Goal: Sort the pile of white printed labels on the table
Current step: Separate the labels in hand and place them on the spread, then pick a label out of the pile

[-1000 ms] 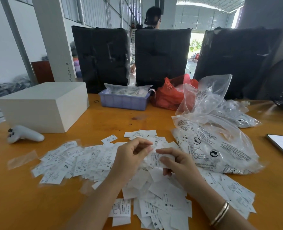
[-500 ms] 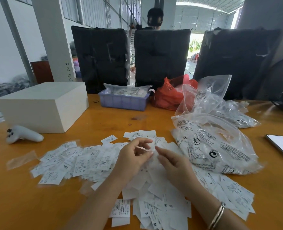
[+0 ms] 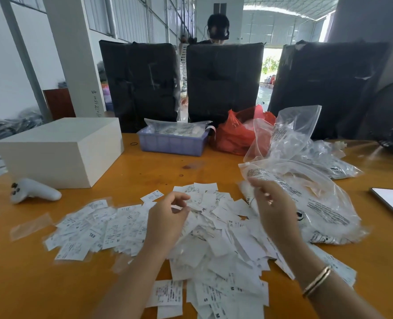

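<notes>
Hovering over the labels [image 3: 214,238] heaped mid-frame on the bench [image 3: 18,284], left hand [image 3: 167,221] loosely curled and empty, right hand [image 3: 275,215] raised, grip unclear, likely poised to pick next.

My arms are bare to the near edge, no sleeves showing. On my right wrist I wear a thin gold-coloured bangle [image 3: 316,281].
</notes>
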A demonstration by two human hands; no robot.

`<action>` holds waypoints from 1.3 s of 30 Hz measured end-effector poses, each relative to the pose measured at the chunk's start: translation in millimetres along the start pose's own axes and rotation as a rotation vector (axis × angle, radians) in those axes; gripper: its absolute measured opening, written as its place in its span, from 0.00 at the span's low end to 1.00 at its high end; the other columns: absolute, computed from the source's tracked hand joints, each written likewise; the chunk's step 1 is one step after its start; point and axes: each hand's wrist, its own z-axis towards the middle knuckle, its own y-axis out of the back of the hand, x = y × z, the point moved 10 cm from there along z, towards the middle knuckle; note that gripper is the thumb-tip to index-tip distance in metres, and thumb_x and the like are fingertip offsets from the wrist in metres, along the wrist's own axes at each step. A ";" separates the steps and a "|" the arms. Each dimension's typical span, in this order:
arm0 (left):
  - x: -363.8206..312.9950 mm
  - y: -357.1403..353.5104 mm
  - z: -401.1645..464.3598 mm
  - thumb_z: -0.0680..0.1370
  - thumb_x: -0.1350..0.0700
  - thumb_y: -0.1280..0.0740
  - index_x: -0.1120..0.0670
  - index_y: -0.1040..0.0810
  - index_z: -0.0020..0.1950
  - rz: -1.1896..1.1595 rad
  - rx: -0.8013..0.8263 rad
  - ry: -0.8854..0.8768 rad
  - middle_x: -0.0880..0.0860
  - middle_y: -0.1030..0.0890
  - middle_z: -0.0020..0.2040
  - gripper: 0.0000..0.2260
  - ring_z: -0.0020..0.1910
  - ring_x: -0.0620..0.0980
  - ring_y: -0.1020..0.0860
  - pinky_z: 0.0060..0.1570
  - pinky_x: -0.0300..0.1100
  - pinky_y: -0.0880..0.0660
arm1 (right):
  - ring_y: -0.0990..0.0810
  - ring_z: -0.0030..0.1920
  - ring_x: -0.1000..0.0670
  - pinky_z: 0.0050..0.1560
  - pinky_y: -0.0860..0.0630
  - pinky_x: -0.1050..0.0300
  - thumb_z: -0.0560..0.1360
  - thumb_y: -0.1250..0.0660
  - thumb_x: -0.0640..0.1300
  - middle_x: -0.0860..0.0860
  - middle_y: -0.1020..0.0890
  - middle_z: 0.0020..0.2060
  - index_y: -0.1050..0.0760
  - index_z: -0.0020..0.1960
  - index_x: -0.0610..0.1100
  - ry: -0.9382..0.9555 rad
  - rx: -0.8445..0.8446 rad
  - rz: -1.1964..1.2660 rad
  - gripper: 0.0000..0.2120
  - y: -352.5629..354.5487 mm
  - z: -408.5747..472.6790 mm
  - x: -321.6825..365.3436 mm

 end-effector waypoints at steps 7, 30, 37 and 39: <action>-8.0 13.1 -2.7 0.76 0.58 0.31 0.45 0.22 0.53 0.480 -0.127 -0.078 0.46 0.23 0.58 0.09 0.56 0.50 0.24 0.59 0.50 0.32 | 0.24 0.42 0.57 0.38 0.32 0.74 0.77 0.42 0.34 0.48 0.19 0.54 0.21 0.58 0.42 -0.196 -0.167 -0.265 0.14 53.2 59.9 -67.6; -17.6 5.2 -4.4 0.75 0.58 0.30 0.45 0.21 0.48 0.459 -0.115 -0.194 0.43 0.20 0.52 0.07 0.58 0.48 0.26 0.53 0.42 0.40 | 0.23 0.50 0.43 0.51 0.32 0.51 0.79 0.40 0.48 0.48 0.17 0.46 0.18 0.46 0.45 -0.159 -0.039 -0.582 0.13 40.6 50.2 -76.8; -30.2 -16.8 -11.0 0.79 0.46 0.38 0.38 0.23 0.48 -0.004 0.149 -0.199 0.34 0.22 0.50 0.05 0.56 0.33 0.28 0.55 0.31 0.33 | 0.21 0.32 0.53 0.36 0.24 0.61 0.76 0.36 0.42 0.47 0.16 0.36 0.19 0.47 0.42 -0.438 0.256 0.528 0.07 -21.0 12.2 -32.2; -29.3 -25.8 -15.0 0.76 0.39 0.43 0.39 0.22 0.51 -0.172 0.263 -0.142 0.35 0.19 0.50 0.12 0.55 0.32 0.25 0.50 0.25 0.31 | 0.22 0.30 0.53 0.35 0.24 0.60 0.75 0.34 0.43 0.44 0.16 0.37 0.19 0.46 0.41 -0.543 0.329 0.713 0.07 -41.8 -10.8 -25.8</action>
